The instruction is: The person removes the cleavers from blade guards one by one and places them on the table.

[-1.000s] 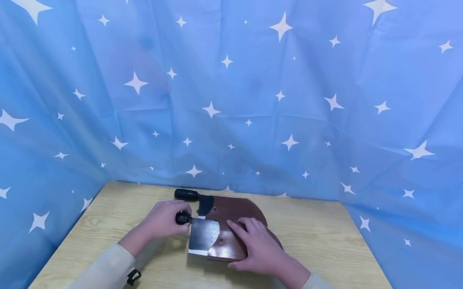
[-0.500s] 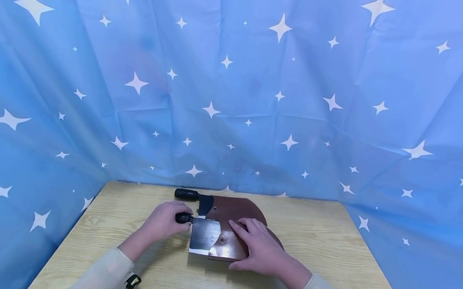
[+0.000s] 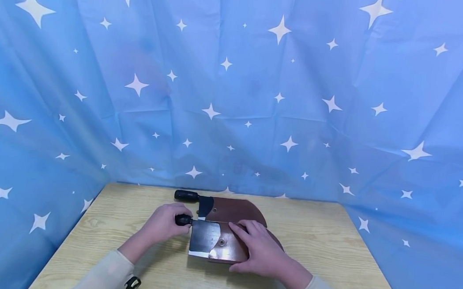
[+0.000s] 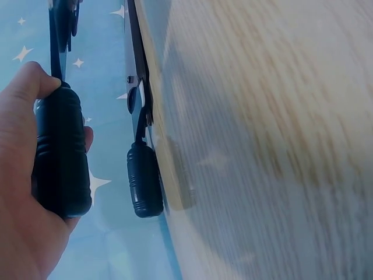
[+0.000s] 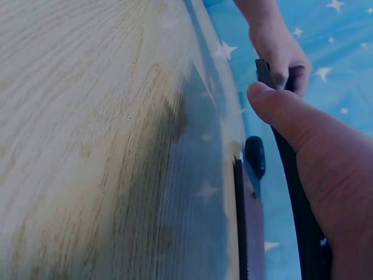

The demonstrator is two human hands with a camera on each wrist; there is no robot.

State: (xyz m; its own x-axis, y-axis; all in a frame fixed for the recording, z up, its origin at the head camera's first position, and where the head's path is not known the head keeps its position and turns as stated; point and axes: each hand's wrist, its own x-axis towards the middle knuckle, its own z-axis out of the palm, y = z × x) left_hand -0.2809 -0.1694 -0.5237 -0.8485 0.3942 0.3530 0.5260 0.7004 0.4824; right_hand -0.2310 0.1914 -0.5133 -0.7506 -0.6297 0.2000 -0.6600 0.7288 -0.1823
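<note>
In the head view my left hand (image 3: 165,222) grips the black handle of the nearer cleaver (image 3: 205,238). Its wide blade runs into a brown leather sheath (image 3: 228,246), leaving a dark strip bare beside the handle. My right hand (image 3: 261,249) holds that sheath toward its other end, fingers spread over the top and thumb at the near edge. Ridges show on the held handle (image 4: 61,151) in the left wrist view, where the cleaver is raised off the table. Behind it lies a second cleaver (image 3: 186,196) in its own brown sheath (image 3: 237,210), partly covered by the first.
A light wood-grain table (image 3: 319,265) lies under everything. Blue cloth (image 3: 234,96) with white stars hangs behind the table's far edge and along both sides. A black strap (image 3: 132,284) is at the left sleeve.
</note>
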